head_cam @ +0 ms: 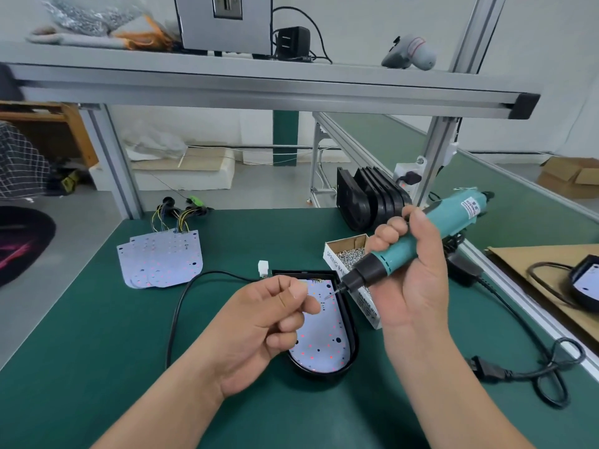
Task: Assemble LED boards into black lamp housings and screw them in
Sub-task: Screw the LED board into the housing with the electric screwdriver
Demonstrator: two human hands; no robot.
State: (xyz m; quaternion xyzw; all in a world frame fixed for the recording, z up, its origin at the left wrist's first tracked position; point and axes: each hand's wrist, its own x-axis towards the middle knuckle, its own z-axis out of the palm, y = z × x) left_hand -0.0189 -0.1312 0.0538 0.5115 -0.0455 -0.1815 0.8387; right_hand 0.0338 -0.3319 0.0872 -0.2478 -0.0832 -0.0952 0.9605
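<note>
Now fastening the LED board (324,338): left hand (269,319) pinches, seemingly, a screw; right hand (411,280) grips the electric screwdriver (421,241), needing alignment.

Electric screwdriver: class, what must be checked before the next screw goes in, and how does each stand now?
1. The LED board lies inside the black housing: ok.
2. The right hand grips the electric screwdriver: ok.
3. Its bit points at the board's upper end: ok.
4. A screw pinched in the left hand: cannot tell, too small.
5. The screw box stands open beside the housing: ok.
</note>
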